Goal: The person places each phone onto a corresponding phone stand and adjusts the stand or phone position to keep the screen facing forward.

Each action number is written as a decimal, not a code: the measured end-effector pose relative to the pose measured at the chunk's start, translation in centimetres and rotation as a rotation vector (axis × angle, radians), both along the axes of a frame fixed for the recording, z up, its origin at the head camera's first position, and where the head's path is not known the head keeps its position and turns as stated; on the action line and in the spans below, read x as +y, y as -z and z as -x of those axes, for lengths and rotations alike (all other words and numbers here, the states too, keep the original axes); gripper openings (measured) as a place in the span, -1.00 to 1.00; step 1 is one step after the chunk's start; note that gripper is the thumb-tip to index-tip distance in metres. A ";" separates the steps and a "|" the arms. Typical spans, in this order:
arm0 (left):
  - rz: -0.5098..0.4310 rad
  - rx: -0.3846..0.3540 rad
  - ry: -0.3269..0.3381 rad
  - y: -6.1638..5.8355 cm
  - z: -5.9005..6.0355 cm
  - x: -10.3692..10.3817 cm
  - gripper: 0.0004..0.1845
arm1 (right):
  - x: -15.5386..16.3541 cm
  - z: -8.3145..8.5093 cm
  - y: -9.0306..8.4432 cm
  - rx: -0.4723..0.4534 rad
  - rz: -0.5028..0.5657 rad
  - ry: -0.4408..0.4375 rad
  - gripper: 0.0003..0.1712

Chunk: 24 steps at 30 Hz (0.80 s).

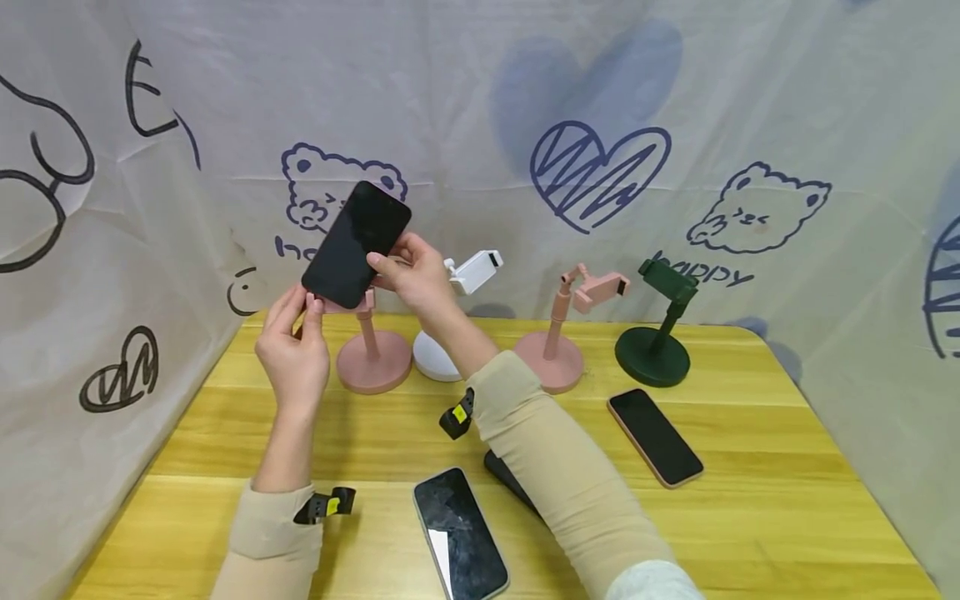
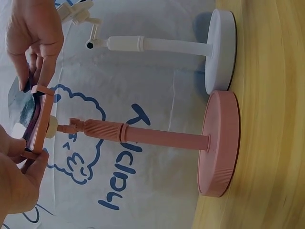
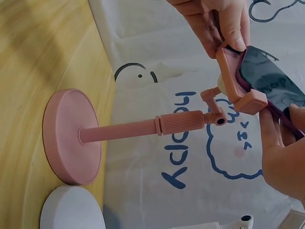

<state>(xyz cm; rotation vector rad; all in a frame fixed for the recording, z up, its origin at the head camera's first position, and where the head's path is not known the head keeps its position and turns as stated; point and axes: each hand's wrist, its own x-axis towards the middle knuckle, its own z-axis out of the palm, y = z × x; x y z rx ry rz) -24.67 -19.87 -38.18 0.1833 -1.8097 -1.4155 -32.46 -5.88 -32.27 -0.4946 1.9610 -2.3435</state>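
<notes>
Head view, phone point(image 1: 352, 247), long axis slanting up rightward, right hand point(image 1: 417, 277) pinching it, left hand point(image 1: 295, 348) pinching pink clamp point(image 3: 230, 76)

From above, the head view looks forward and down across the table point(image 1: 765, 533) to the backdrop point(image 1: 465, 100), while both wrist views face that backdrop from lower and nearer, turned sideways in opposite directions and sharing the left-hand pink stand point(image 2: 167, 138).

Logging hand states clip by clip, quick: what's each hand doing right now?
Left hand: closed, pinching the end of the pink clamp.
Right hand: closed, holding the raised phone between thumb and fingers.
</notes>
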 end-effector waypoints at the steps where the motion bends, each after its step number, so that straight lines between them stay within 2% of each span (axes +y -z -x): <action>1: -0.002 0.001 0.001 0.0 0.0 0.0 -0.62 | -0.1 0.0 0.0 0.008 -0.002 0.003 -0.70; 6: -0.026 0.001 0.026 0.0 0.0 -0.1 -0.63 | -0.4 0.1 0.2 0.051 -0.030 -0.006 -0.66; 12: -0.028 -0.057 0.043 -0.3 -0.3 -0.5 -0.62 | -0.4 0.1 0.2 0.094 -0.092 -0.004 -0.66; 16: -0.015 -0.064 0.055 -0.5 -0.4 -0.7 -0.62 | -0.3 0.0 0.1 0.113 -0.103 0.001 -0.67; 24: -0.003 -0.086 0.044 -0.6 -0.4 -0.7 -0.62 | 0.0 0.2 0.0 0.154 -0.164 0.000 -0.69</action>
